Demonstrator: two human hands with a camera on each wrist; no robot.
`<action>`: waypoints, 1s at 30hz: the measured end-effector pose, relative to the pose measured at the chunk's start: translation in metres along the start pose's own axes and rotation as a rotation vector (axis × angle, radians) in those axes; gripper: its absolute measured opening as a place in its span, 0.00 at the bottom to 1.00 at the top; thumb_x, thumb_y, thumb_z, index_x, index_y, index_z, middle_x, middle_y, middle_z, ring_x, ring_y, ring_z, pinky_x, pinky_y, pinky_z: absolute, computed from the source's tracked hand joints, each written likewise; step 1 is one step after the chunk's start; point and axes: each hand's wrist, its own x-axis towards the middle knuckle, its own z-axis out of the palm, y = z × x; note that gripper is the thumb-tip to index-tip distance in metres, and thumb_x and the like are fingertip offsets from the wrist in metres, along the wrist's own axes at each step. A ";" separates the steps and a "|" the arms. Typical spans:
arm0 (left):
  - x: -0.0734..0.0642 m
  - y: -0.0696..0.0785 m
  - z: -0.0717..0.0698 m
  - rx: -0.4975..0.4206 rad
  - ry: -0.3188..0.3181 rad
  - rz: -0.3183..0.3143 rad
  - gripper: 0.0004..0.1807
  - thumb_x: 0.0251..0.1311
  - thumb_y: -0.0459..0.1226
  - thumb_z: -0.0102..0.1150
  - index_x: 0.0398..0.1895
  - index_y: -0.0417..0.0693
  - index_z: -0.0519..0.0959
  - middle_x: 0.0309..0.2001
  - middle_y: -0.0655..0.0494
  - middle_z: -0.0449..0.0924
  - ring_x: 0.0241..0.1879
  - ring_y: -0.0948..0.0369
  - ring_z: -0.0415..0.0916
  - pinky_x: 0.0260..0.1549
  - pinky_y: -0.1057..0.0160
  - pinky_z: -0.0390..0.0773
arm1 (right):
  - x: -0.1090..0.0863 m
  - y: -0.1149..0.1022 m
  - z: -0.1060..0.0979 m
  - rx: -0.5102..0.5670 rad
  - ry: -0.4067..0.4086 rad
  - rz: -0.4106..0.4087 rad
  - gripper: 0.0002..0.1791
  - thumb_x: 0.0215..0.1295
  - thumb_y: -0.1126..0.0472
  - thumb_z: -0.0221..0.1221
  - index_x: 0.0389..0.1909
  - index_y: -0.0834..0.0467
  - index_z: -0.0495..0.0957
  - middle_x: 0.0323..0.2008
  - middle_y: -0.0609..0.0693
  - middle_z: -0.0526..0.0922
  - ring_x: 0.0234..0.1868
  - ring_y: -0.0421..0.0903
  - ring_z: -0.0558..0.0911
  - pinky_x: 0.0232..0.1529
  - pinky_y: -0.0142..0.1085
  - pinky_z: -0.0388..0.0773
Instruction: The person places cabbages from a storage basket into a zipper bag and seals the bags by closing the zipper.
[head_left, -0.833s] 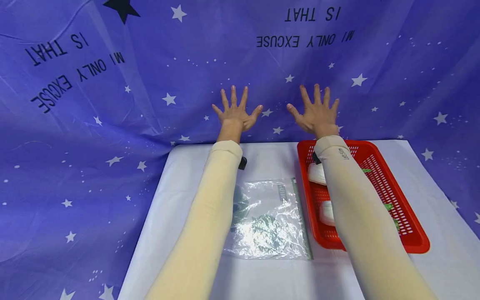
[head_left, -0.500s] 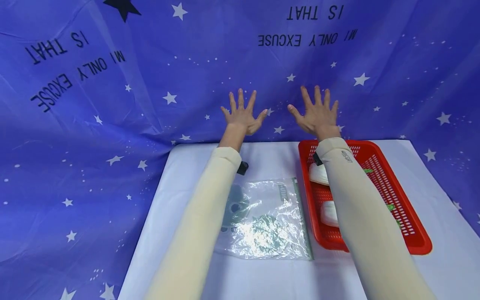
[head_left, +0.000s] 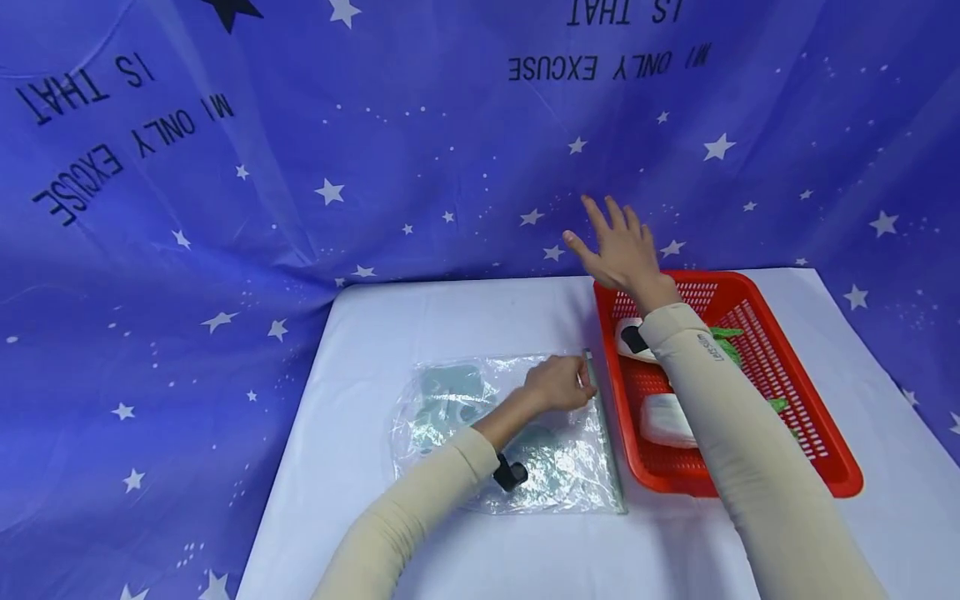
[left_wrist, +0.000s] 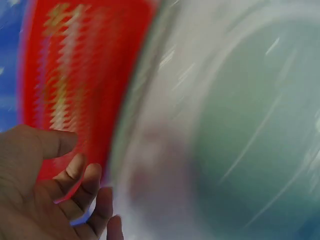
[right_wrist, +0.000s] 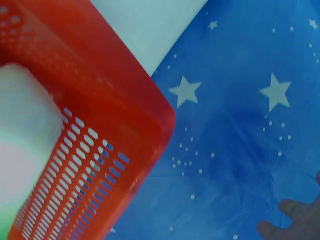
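Observation:
A clear zip bag [head_left: 480, 400] with pale green print lies flat on the white table. Over its right part, close to the green zip edge, hovers my left hand [head_left: 558, 383]. In the left wrist view its fingers [left_wrist: 75, 172] are loosely bent, the thumb apart from them, with nothing between. My right hand [head_left: 622, 250] is raised with relaxed, spread fingers near the far left corner of the red basket [head_left: 633, 467]. Inside the basket are white-stemmed vegetables [head_left: 666, 419] with green leaves, partly hidden by the right forearm. The right wrist view catches only some fingertips [right_wrist: 295, 220].
The white table [head_left: 420, 317] ends at a blue cloth [head_left: 450, 125] with stars and lettering, which hangs behind and to the sides. The basket stands just right of the bag. Black wrist cameras show at both wrists.
My left hand has come down and toward me from the backdrop to over the bag's zip edge, its fingers now bent. My right hand has dropped slightly, fingers relaxing. The head view has shifted a little.

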 end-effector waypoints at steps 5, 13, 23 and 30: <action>-0.010 0.009 0.053 0.142 0.083 -0.187 0.26 0.49 0.66 0.60 0.35 0.58 0.75 0.35 0.60 0.76 0.39 0.55 0.73 0.31 0.52 0.72 | -0.007 -0.006 0.009 0.046 -0.005 -0.048 0.44 0.67 0.26 0.33 0.79 0.41 0.38 0.77 0.59 0.40 0.74 0.67 0.41 0.67 0.67 0.39; -0.023 -0.003 0.062 0.184 0.193 -0.303 0.25 0.49 0.63 0.58 0.35 0.54 0.81 0.39 0.52 0.74 0.42 0.47 0.69 0.32 0.44 0.70 | -0.028 -0.031 0.011 0.108 0.009 -0.168 0.42 0.69 0.29 0.39 0.78 0.41 0.44 0.77 0.58 0.45 0.74 0.65 0.44 0.66 0.68 0.42; -0.084 -0.068 0.035 -0.247 0.295 -0.041 0.12 0.51 0.41 0.56 0.13 0.57 0.69 0.13 0.68 0.64 0.17 0.65 0.63 0.17 0.64 0.63 | -0.105 -0.062 0.014 0.144 -0.070 -0.379 0.39 0.72 0.39 0.48 0.78 0.46 0.48 0.77 0.57 0.46 0.76 0.61 0.40 0.70 0.61 0.39; -0.128 -0.086 0.040 -0.536 0.310 0.116 0.13 0.57 0.32 0.56 0.17 0.52 0.71 0.13 0.68 0.61 0.13 0.72 0.56 0.12 0.73 0.57 | -0.210 -0.102 0.056 0.077 -0.219 -0.476 0.28 0.68 0.56 0.58 0.63 0.69 0.70 0.65 0.66 0.69 0.69 0.63 0.62 0.68 0.55 0.58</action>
